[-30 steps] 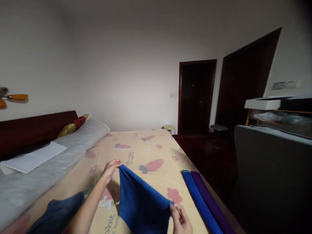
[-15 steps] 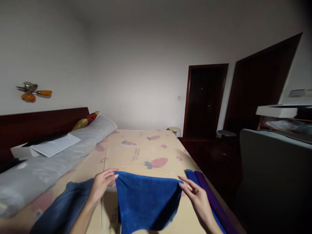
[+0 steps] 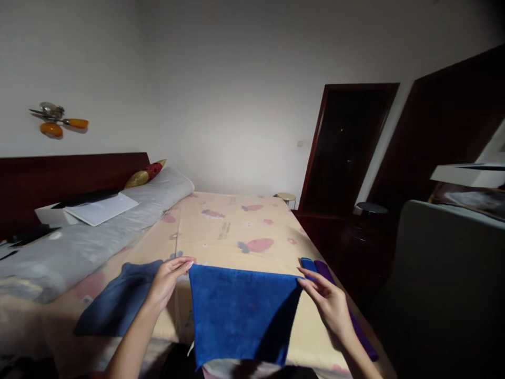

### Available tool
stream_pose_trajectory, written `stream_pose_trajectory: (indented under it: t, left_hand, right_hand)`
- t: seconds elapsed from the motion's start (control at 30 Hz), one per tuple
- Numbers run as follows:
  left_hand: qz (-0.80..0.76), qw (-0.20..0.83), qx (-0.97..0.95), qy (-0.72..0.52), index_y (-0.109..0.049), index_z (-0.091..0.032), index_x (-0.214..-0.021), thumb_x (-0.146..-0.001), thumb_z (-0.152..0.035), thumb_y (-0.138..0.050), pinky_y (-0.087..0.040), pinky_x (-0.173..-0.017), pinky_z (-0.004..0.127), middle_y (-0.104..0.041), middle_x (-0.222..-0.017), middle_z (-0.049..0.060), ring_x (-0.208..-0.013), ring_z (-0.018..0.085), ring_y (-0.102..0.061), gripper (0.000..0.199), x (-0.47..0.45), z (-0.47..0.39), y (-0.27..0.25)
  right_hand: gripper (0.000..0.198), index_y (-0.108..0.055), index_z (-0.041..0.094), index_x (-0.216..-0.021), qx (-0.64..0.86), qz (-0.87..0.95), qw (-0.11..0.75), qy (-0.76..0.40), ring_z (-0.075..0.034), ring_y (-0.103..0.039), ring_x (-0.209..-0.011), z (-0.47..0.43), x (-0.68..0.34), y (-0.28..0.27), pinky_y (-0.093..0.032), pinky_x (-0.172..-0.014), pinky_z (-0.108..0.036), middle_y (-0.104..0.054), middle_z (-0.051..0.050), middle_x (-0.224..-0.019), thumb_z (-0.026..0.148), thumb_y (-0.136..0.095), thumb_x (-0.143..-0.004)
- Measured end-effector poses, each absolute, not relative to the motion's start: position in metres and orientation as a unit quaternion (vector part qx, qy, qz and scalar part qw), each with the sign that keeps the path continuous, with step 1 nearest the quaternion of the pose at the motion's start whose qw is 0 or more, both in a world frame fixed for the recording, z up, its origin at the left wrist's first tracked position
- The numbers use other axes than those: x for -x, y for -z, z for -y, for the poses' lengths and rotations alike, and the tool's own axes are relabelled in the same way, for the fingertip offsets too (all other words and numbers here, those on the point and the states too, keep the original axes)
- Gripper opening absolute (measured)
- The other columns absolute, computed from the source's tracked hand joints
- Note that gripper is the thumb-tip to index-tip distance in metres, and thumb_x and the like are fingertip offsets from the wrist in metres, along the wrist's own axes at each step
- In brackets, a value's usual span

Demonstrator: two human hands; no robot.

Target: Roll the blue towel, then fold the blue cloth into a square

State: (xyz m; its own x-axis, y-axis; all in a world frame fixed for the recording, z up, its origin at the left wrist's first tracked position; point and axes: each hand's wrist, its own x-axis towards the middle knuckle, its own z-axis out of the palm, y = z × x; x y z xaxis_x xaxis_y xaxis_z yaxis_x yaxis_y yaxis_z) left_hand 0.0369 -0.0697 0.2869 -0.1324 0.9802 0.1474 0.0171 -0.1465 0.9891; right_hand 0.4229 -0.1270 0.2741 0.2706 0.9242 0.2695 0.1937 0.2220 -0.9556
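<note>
Both grips pinch the blue towel's top corners: left hand and right hand hold it stretched above the bed, beside a dark cloth.

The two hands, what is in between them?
In the head view, the bright blue towel stretches between the left hand and the right hand. Each hand pinches one top corner, and the towel hangs down over the bed.
</note>
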Motion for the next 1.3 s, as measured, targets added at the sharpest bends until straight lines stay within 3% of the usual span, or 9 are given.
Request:
stream_pose_trajectory:
  t: [0.17, 0.37, 0.57, 0.7, 0.8, 0.9, 1.1, 1.3]
  left_hand:
    - [-0.463, 0.469, -0.499, -0.562, -0.072, -0.014, -0.093, -0.053, -0.040, -0.082, -0.046, -0.098, 0.038, -0.076, -0.099, 0.012, -0.101, 0.024, -0.066, 0.049, -0.039, 0.074, -0.290]
    - [-0.522, 0.362, -0.541, -0.551, -0.074, -0.018, -0.086, -0.053, -0.045, -0.081, -0.052, -0.080, 0.034, -0.077, -0.086, 0.006, -0.082, 0.021, -0.066, 0.043, -0.037, 0.080, -0.296]
    - [-0.521, 0.228, -0.622, -0.538, -0.075, -0.022, -0.072, -0.062, -0.045, -0.074, -0.050, -0.075, 0.030, -0.073, -0.076, 0.003, -0.075, 0.019, -0.062, 0.025, -0.030, 0.092, -0.312]
    - [-0.501, 0.196, -0.658, -0.527, -0.073, -0.021, -0.075, -0.069, -0.042, -0.072, -0.049, -0.074, 0.027, -0.070, -0.080, 0.002, -0.077, 0.016, -0.063, 0.022, -0.025, 0.098, -0.317]
    - [-0.491, 0.196, -0.670, -0.522, -0.072, -0.020, -0.074, -0.070, -0.042, -0.072, -0.050, -0.077, 0.026, -0.070, -0.085, 0.003, -0.085, 0.017, -0.065, 0.022, -0.021, 0.104, -0.322]
    - [-0.480, 0.244, -0.669, -0.512, -0.070, -0.020, -0.071, -0.068, -0.043, -0.072, -0.051, -0.088, 0.031, -0.074, -0.096, 0.007, -0.097, 0.022, -0.067, 0.023, -0.019, 0.115, -0.330]
    - [-0.531, 0.259, -0.623, -0.513, -0.068, -0.021, -0.072, -0.060, -0.046, -0.077, -0.056, -0.069, 0.026, -0.074, -0.070, 0.003, -0.072, 0.019, -0.069, 0.029, -0.020, 0.134, -0.343]
    - [-0.526, 0.253, -0.624, -0.519, -0.068, -0.020, -0.072, -0.061, -0.045, -0.075, -0.056, -0.064, 0.025, -0.073, -0.068, 0.003, -0.068, 0.018, -0.068, 0.029, -0.024, 0.134, -0.345]
  right_hand:
    - [0.048, -0.073, 0.019, -0.097, 0.551, 0.512, 0.594, -0.287, -0.024, -0.070, -0.085, 0.125, -0.425, -0.271, -0.056, -0.081, -0.034, -0.076, -0.009, -0.095, 0.055, -0.073, -0.066]
    - [0.050, -0.073, 0.019, -0.091, 0.544, 0.525, 0.591, -0.282, -0.024, -0.071, -0.081, 0.124, -0.431, -0.274, -0.058, -0.076, -0.032, -0.077, -0.009, -0.085, 0.058, -0.076, -0.060]
    - [0.038, -0.074, 0.021, -0.085, 0.546, 0.575, 0.573, -0.207, -0.023, -0.070, -0.083, 0.133, -0.435, -0.282, -0.057, -0.074, -0.028, -0.076, -0.008, -0.089, 0.056, -0.070, -0.069]
    - [0.034, -0.073, 0.022, -0.083, 0.550, 0.607, 0.551, -0.158, -0.019, -0.069, -0.076, 0.142, -0.437, -0.293, -0.056, -0.070, -0.025, -0.076, -0.005, -0.084, 0.054, -0.068, -0.072]
    - [0.034, -0.072, 0.021, -0.081, 0.548, 0.618, 0.544, -0.146, -0.016, -0.065, -0.064, 0.152, -0.440, -0.305, -0.054, -0.059, -0.023, -0.074, -0.005, -0.078, 0.053, -0.066, -0.074]
    - [0.032, -0.071, 0.021, -0.078, 0.542, 0.624, 0.546, -0.136, -0.016, -0.066, -0.065, 0.164, -0.445, -0.317, -0.054, -0.060, -0.020, -0.074, -0.004, -0.075, 0.052, -0.067, -0.073]
    - [0.028, -0.072, 0.022, -0.076, 0.540, 0.627, 0.550, -0.112, -0.015, -0.067, -0.066, 0.179, -0.451, -0.328, -0.053, -0.061, -0.017, -0.074, -0.003, -0.073, 0.049, -0.069, -0.072]
    - [0.030, -0.071, 0.022, -0.076, 0.546, 0.626, 0.543, -0.124, -0.016, -0.067, -0.067, 0.176, -0.449, -0.328, -0.053, -0.061, -0.019, -0.074, -0.004, -0.074, 0.051, -0.068, -0.072]
